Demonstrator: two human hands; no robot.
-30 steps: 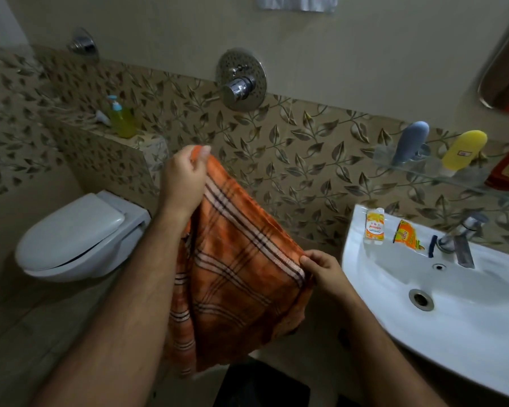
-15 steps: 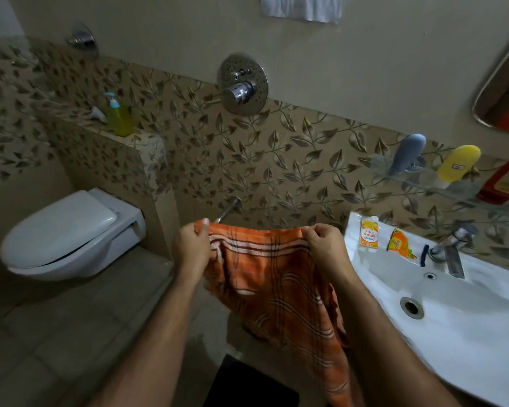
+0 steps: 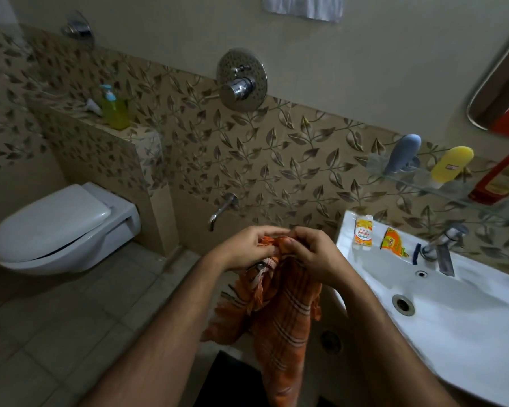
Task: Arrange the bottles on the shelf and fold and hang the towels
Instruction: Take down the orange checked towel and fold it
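Left hand (image 3: 244,249) and right hand (image 3: 312,254), spread apart half a second ago, now pinching the orange towel's (image 3: 279,312) top corners together beside the sink (image 3: 465,342), completing one fold, hanging not yet done.

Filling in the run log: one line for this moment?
step: folding | left hand: grips orange towel | right hand: grips towel | towel: hanging, corners together
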